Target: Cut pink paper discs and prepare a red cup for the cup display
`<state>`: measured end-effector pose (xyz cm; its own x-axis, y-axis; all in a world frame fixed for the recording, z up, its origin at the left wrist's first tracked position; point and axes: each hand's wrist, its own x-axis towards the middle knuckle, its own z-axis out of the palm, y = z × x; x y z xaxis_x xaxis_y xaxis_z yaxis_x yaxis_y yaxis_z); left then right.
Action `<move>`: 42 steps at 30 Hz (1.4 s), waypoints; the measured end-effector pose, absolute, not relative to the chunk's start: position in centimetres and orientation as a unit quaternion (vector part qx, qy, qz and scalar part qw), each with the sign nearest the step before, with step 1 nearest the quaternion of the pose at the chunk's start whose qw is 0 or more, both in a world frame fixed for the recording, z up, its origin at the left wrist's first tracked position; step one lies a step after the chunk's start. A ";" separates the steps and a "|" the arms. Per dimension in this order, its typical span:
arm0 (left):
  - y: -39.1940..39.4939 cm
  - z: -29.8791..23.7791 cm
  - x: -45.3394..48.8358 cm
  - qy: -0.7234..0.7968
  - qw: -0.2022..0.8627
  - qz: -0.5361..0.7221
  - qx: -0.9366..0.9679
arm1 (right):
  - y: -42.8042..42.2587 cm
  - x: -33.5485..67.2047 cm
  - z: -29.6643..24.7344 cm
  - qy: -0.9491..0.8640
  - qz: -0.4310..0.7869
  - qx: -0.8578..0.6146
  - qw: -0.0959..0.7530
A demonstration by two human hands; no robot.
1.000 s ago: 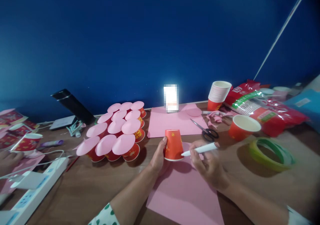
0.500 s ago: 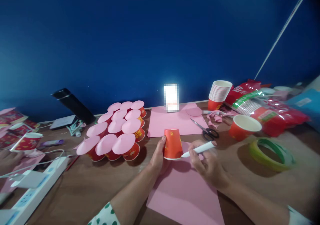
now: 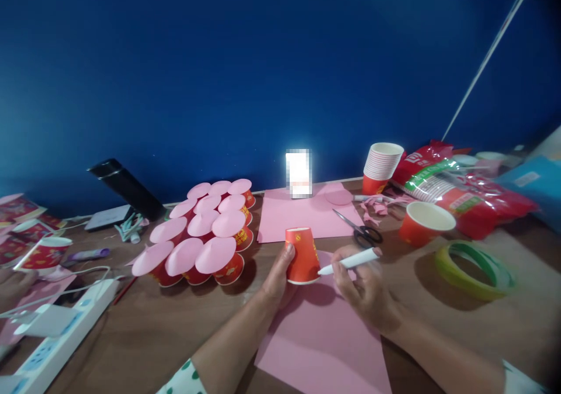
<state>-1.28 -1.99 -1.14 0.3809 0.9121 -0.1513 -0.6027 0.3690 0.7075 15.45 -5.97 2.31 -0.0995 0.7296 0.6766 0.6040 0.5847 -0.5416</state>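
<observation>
- Blue wall (image 3: pixel 263 61) at the back; I note it through the head view, move on.
- Brown wooden table (image 3: pixel 144 335) below it, carrying everything I list here.
- Flat pink paper sheet (image 3: pixel 328 347) nearest the person, under both hands. Looks thin, easily creased; I'd take it by an edge.
- Left of it, a group of upside-down red paper cups topped with pink paper discs (image 3: pixel 214 255).
- Ring of yellow-green tape (image 3: pixel 445 268), well to the right.
- Left hand (image 3: pixel 279 277): thumb pressed along the cup's left side, hand curled part-way round it; I can't see the other fingers.
- Right hand (image 3: pixel 362 286): thumb and fingers closed in a writing grip on the pen.
- Red paper cup with yellow print (image 3: pixel 302 256), mouth down, slightly tilted, over the sheet's far part; can't tell if its rim touches. I judge it light, a bit slick, walls easily dented, rim stiffer. I'd hold low on the side, near the rim, squeezing gently.
- White plastic pen (image 3: pixel 357 259), tip at the cup's lower right edge, contact unclear. Probably light and rigid; I'd grip close to the tip.
</observation>
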 end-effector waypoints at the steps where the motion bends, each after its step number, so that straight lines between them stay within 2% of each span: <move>1: -2.0 -1.1 -1.3 0.272 0.781 0.484 0.286 | -6.0 15.5 2.3 -0.736 0.064 -0.457 0.496; 19: -2.1 -0.7 -1.4 0.276 0.767 0.502 0.287 | -5.9 15.4 2.7 -0.745 0.070 -0.439 0.497; 31: -1.9 -0.8 -1.3 0.303 0.743 0.536 0.262 | -6.1 15.5 2.7 -0.744 0.003 -0.447 0.498; 42: -2.0 -0.8 -0.9 0.292 0.754 0.509 0.296 | -6.1 15.3 2.9 -0.759 -0.022 -0.418 0.498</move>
